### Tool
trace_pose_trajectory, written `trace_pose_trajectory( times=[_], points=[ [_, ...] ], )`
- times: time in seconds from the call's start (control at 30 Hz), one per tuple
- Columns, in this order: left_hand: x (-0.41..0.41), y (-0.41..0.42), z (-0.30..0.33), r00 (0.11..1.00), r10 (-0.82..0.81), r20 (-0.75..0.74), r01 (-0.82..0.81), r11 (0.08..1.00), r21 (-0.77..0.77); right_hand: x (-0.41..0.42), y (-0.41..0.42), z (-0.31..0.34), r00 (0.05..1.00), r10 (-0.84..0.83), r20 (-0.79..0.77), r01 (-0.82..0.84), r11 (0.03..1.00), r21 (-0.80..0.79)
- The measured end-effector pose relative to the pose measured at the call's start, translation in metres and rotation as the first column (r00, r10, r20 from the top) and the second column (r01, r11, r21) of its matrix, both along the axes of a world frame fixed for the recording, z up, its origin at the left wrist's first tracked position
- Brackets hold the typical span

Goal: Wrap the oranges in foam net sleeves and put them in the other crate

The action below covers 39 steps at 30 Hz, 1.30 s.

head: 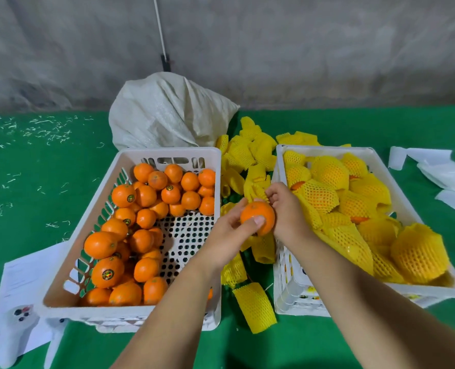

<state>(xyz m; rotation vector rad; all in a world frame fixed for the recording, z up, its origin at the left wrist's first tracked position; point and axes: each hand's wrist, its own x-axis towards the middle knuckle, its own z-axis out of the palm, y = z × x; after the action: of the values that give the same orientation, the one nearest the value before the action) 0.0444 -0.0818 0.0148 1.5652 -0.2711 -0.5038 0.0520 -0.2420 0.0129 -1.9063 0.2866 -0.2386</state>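
Note:
My left hand (pixel 227 230) grips a bare orange (pixel 258 214) between the two crates, thumb on its front. Just behind the orange, my right hand (pixel 285 209) pinches a yellow foam net sleeve (pixel 258 191) at its open end. The white crate on the left (pixel 69 262) holds several unwrapped oranges. The white crate on the right (pixel 285 288) holds several oranges wrapped in yellow sleeves. Loose yellow sleeves (pixel 255 307) lie on the green cloth between the crates.
A white woven sack (pixel 168 113) stands behind the left crate. White paper sheets (pixel 16 288) lie at the near left, and more white sheets (pixel 439 169) at the far right. The green cloth (pixel 34 161) has small white scraps. A grey wall rises behind.

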Motion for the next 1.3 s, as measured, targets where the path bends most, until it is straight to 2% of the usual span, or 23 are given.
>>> trace_pose_trajectory(
  times=[0.1, 0.2, 0.3, 0.43, 0.6, 0.73, 0.83, 0.9, 0.97, 1.07, 1.17, 1.2, 1.23, 1.3],
  points=[
    [-0.001, 0.002, -0.007, 0.999, 0.030, 0.021, -0.029, 0.999, -0.026, -0.007, -0.005, -0.003, 0.998, 0.021, -0.063, -0.031, 0.986, -0.162],
    [0.000, 0.002, -0.016, 0.990, 0.130, 0.061, -0.128, 0.991, -0.036, -0.007, -0.005, -0.005, 0.999, 0.023, -0.035, -0.031, 0.963, -0.269],
    [0.002, 0.000, -0.020, 0.976, 0.204, 0.078, -0.200, 0.979, -0.048, -0.010, -0.002, -0.007, 1.000, 0.011, 0.007, -0.009, 0.970, -0.245],
    [0.004, 0.003, -0.027, 0.934, 0.331, 0.133, -0.320, 0.943, -0.093, -0.021, 0.004, -0.015, 0.993, 0.113, 0.047, -0.099, 0.967, -0.235],
    [0.005, 0.002, -0.031, 0.929, 0.315, 0.194, -0.294, 0.947, -0.129, -0.026, 0.006, -0.019, 0.984, 0.138, 0.116, -0.106, 0.963, -0.247],
    [0.008, 0.007, -0.033, 0.931, 0.325, 0.165, -0.305, 0.943, -0.134, -0.027, 0.006, -0.020, 0.959, 0.217, 0.183, -0.180, 0.964, -0.195],
    [0.011, 0.011, -0.029, 0.968, 0.251, 0.029, -0.245, 0.961, -0.127, -0.024, 0.006, -0.022, 0.958, 0.222, 0.180, -0.198, 0.970, -0.141],
    [0.008, 0.014, -0.027, 0.985, 0.123, 0.123, -0.123, 0.992, -0.012, -0.022, 0.006, -0.022, 0.966, 0.187, 0.179, -0.167, 0.978, -0.123],
    [0.007, 0.012, -0.032, 0.979, 0.063, 0.193, -0.068, 0.997, 0.019, -0.021, 0.005, -0.023, 0.973, 0.134, 0.189, -0.110, 0.985, -0.131],
    [0.004, 0.007, -0.033, 0.962, 0.216, 0.165, -0.198, 0.973, -0.119, -0.022, 0.002, -0.023, 0.964, 0.101, 0.247, -0.070, 0.989, -0.132],
    [0.006, 0.005, -0.032, 0.885, 0.458, 0.082, -0.436, 0.878, -0.197, -0.027, 0.005, -0.021, 0.920, 0.237, 0.311, -0.172, 0.959, -0.223],
    [0.007, 0.004, -0.032, 0.867, 0.491, 0.089, -0.467, 0.861, -0.203, -0.027, 0.007, -0.020, 0.916, 0.267, 0.300, -0.199, 0.950, -0.240],
    [0.007, 0.003, -0.032, 0.868, 0.481, 0.124, -0.454, 0.870, -0.193, -0.027, 0.007, -0.020, 0.920, 0.274, 0.279, -0.209, 0.947, -0.243],
    [0.004, 0.002, -0.035, 0.908, 0.336, 0.250, -0.325, 0.942, -0.084, -0.026, 0.005, -0.020, 0.939, 0.248, 0.240, -0.201, 0.958, -0.203]
  ],
)
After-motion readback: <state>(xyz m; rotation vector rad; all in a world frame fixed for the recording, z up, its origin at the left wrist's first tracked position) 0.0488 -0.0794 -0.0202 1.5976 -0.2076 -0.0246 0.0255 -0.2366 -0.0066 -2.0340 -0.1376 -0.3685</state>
